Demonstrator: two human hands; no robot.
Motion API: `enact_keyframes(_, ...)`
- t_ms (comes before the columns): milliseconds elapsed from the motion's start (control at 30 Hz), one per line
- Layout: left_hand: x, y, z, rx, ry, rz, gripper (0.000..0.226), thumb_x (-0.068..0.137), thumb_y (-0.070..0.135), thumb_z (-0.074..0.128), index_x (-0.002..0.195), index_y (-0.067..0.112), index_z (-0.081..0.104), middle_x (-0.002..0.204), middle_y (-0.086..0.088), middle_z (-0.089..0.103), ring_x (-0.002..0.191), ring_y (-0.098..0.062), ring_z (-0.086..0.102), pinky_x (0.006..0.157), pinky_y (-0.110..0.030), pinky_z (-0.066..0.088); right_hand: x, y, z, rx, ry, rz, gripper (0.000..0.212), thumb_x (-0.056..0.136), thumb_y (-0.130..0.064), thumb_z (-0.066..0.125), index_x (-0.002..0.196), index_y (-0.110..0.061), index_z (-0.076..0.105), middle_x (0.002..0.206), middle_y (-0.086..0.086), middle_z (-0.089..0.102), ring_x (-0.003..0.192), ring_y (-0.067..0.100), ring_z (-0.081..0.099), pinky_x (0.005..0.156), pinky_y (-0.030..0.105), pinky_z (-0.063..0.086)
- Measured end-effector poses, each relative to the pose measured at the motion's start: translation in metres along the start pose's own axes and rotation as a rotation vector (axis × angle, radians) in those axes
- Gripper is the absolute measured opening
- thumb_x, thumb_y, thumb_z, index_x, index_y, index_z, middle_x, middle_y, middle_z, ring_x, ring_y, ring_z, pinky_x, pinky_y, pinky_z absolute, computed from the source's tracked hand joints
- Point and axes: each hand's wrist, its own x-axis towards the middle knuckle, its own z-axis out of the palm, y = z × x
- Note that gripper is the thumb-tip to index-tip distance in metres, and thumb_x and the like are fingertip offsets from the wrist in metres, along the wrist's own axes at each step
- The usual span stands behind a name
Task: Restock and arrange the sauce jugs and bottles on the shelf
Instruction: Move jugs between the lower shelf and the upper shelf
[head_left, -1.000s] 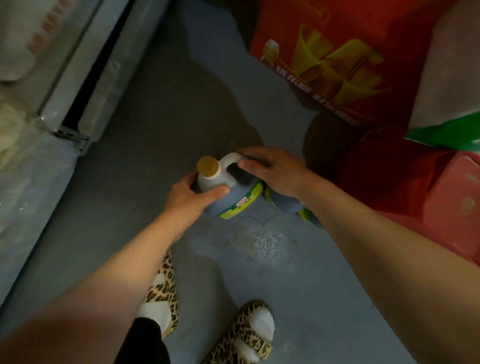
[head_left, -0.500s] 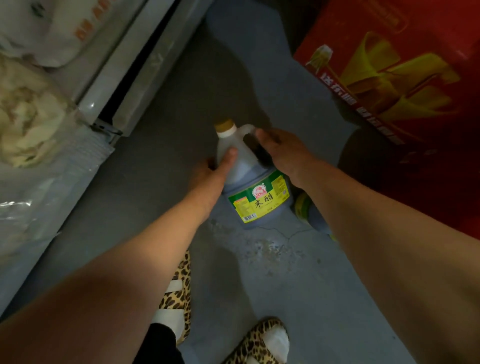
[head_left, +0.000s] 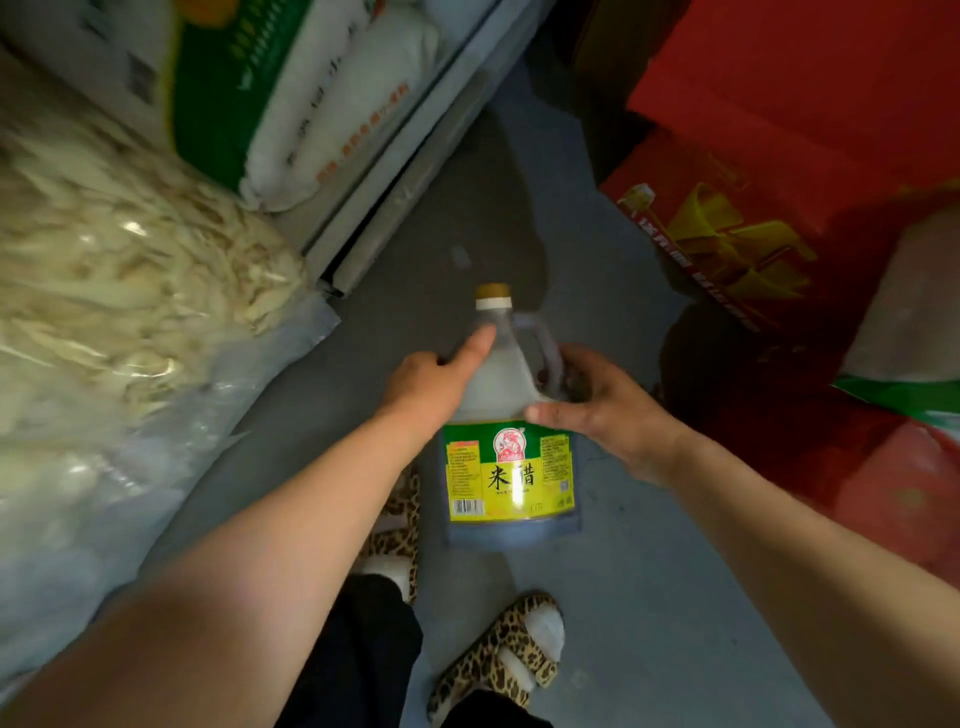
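jug: label "米醋" | left hand grip: holds jug | right hand grip: holds jug

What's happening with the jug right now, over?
Both hands, left hand and right hand, grip the vinegar jug, lifted off floor. Nothing in the way.

grey floor. clear bag of pale dried strips at left, white sacks and a green-printed sack behind it. red cartons at right. leopard-print slippers at bottom.
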Motion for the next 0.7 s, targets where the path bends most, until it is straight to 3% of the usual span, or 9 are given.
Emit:
enact_keyframes(100, -0.04, 0.018, -0.031, -0.057, -0.014, -0.025, 0.107, 0.06, 0.099, 0.038, 0.109, 0.01, 0.071, 0.116, -0.012, 0.069, 0.107, -0.03, 0.065, 0.094, -0.037, 0.051, -0.037, -0.029, 0.005, 0.062, -0.017, -0.037, 0.091, 0.059, -0.017, 0.091, 0.139, -0.014, 0.048, 0.128, 0.016, 0.064, 0.116, 0.031, 0.065, 0.097, 0.049, 0.055)
enact_keyframes(200, -0.082, 0.039, -0.061, -0.155, -0.013, -0.05, 0.124, 0.042, 0.106, 0.041, 0.116, 0.011, 0.069, 0.119, -0.007, 0.069, 0.107, -0.026, 0.066, 0.098, -0.042, 0.051, -0.076, -0.074, 0.009, 0.04, 0.016, -0.08, 0.092, 0.057, -0.016, 0.093, 0.139, -0.017, 0.051, 0.126, 0.011, 0.067, 0.115, 0.027, 0.066, 0.095, 0.046, 0.056)
enact_keyframes(300, -0.125, 0.064, -0.091, -0.237, -0.045, -0.02, 0.112, 0.045, 0.102, 0.049, 0.111, 0.015, 0.07, 0.112, -0.003, 0.072, 0.099, -0.022, 0.068, 0.095, -0.039, 0.052, -0.117, -0.125, 0.009, 0.025, 0.028, -0.096, 0.086, 0.059, -0.019, 0.093, 0.136, -0.021, 0.055, 0.124, 0.004, 0.069, 0.112, 0.022, 0.068, 0.094, 0.045, 0.057)
enact_keyframes(433, -0.19, 0.117, -0.141, -0.248, -0.046, 0.053, 0.118, 0.04, 0.103, 0.047, 0.114, 0.015, 0.07, 0.115, -0.004, 0.071, 0.102, -0.024, 0.068, 0.098, -0.04, 0.052, -0.178, -0.203, 0.008, 0.02, 0.073, -0.148, 0.09, 0.057, -0.031, 0.095, 0.137, -0.024, 0.055, 0.124, -0.001, 0.07, 0.114, 0.019, 0.067, 0.09, 0.039, 0.058)
enact_keyframes(500, -0.231, 0.151, -0.173, -0.266, -0.05, 0.125, 0.108, 0.055, 0.094, 0.056, 0.121, 0.009, 0.066, 0.122, -0.007, 0.068, 0.107, -0.024, 0.066, 0.098, -0.036, 0.051, -0.212, -0.248, 0.008, 0.016, 0.106, -0.188, 0.093, 0.053, -0.039, 0.097, 0.136, -0.028, 0.057, 0.124, -0.001, 0.07, 0.115, 0.02, 0.066, 0.092, 0.044, 0.057)
enact_keyframes(600, -0.292, 0.201, -0.226, -0.277, -0.057, 0.243, 0.077, 0.075, 0.075, 0.064, 0.114, 0.009, 0.067, 0.119, -0.007, 0.069, 0.102, -0.023, 0.068, 0.084, -0.029, 0.051, -0.267, -0.321, 0.009, 0.03, 0.153, -0.271, 0.086, 0.061, -0.026, 0.094, 0.139, -0.027, 0.056, 0.12, 0.003, 0.07, 0.111, 0.023, 0.069, 0.084, 0.035, 0.058)
enact_keyframes(700, -0.351, 0.25, -0.278, -0.244, 0.025, 0.363, 0.1, 0.051, 0.093, 0.06, 0.107, 0.012, 0.071, 0.106, -0.003, 0.073, 0.093, -0.021, 0.07, 0.086, -0.033, 0.055, -0.322, -0.39, 0.013, 0.024, 0.198, -0.38, 0.083, 0.064, -0.026, 0.09, 0.138, -0.033, 0.056, 0.115, 0.004, 0.07, 0.103, 0.024, 0.072, 0.078, 0.04, 0.06)
